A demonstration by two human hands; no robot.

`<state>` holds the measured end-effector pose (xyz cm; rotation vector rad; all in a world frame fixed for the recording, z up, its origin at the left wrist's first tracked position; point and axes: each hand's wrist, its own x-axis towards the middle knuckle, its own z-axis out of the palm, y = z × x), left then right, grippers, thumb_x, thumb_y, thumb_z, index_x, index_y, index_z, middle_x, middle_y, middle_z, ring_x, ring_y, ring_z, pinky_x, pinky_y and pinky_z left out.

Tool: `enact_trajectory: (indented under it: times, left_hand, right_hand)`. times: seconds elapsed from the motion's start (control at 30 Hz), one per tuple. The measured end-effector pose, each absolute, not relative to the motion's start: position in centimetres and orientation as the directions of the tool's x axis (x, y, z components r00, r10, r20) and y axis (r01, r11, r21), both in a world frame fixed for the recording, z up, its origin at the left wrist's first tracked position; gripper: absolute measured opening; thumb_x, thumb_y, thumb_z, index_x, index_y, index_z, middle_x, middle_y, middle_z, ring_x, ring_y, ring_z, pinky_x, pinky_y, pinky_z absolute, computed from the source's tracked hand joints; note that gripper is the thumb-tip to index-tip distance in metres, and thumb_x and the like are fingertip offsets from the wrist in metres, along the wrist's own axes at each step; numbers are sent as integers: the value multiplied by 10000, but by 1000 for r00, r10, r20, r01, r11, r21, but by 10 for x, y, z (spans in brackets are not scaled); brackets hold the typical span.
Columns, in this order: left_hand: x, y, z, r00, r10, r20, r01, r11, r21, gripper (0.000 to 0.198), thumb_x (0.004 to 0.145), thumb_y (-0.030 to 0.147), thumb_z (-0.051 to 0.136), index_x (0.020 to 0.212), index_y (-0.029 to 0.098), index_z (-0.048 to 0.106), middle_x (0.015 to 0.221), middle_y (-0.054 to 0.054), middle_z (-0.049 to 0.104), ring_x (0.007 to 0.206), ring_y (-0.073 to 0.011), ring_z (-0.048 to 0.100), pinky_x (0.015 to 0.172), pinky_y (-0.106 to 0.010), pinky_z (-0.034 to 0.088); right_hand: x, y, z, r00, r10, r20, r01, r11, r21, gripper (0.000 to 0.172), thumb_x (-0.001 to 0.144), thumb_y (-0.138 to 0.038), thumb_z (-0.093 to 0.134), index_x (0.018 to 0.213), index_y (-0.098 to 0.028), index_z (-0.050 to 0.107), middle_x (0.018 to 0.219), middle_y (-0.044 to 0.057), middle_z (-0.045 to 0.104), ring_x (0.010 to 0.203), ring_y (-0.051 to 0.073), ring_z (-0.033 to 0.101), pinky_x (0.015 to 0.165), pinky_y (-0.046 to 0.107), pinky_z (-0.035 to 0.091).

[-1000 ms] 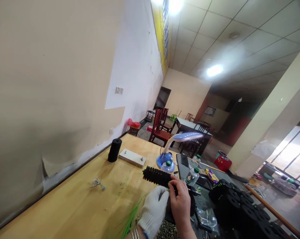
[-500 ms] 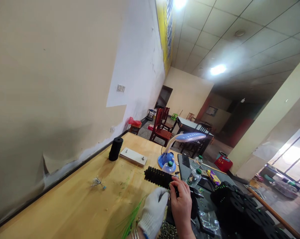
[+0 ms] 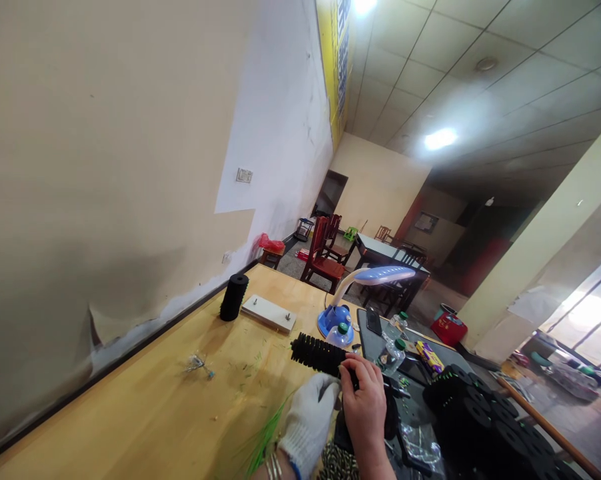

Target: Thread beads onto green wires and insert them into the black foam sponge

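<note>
A black ridged roller (image 3: pixel 316 353) lies at a slant above the table, its near end hidden behind my hands. My left hand (image 3: pixel 309 413), in a white knitted glove, is closed beside the roller's near end; what its fingertips pinch is hidden. Bare, my right hand (image 3: pixel 363 393) has its fingers bent together over the roller's near end, and any small piece in them is too small to name. Green bristles (image 3: pixel 266 440) lie on the table left of the glove. Small metal pieces (image 3: pixel 338 461) are heaped below the hands.
A blue lamp (image 3: pixel 336 320) and bottles stand beyond the roller. An upright black cylinder (image 3: pixel 233 297) and a white board with two bolts (image 3: pixel 269 313) are further left. Black cylinders (image 3: pixel 485 420) are piled at right, beside a plastic bag (image 3: pixel 423 445).
The view has shifted slightly. Both hands stay close together at the roller's near end, with only small movement of the fingers.
</note>
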<state>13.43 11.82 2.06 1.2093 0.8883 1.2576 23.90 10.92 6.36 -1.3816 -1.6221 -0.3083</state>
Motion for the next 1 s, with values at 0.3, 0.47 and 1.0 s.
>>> enact_trajectory:
  times: [0.3, 0.47, 1.0]
  left_hand:
    - [138, 122, 21, 130, 986, 100, -122, -84, 989, 253, 814, 377, 494, 707, 172, 595, 662, -7, 617, 650, -163, 547, 587, -258, 406]
    - [140, 123, 19, 93, 993, 66, -71, -59, 996, 237, 807, 367, 509, 666, 190, 579, 612, 14, 604, 593, -148, 526, 564, -253, 359]
    - [142, 126, 15, 56, 998, 19, -57, -16, 998, 219, 797, 356, 517, 669, 194, 591, 584, 10, 612, 585, -167, 545, 581, -270, 350]
  right_hand:
    - [238, 113, 69, 100, 684, 723, 890, 264, -373, 155, 862, -299, 564, 783, -224, 674, 952, 69, 703, 922, 243, 587, 863, 378, 437]
    - [244, 114, 76, 107, 755, 646, 866, 248, -434, 153, 839, -304, 573, 758, -228, 678, 953, 62, 702, 919, 244, 592, 872, 378, 428]
    - [246, 118, 85, 83, 811, 579, 858, 237, -456, 105, 824, -280, 569, 739, -232, 609, 835, 33, 666, 828, 232, 576, 784, 333, 415]
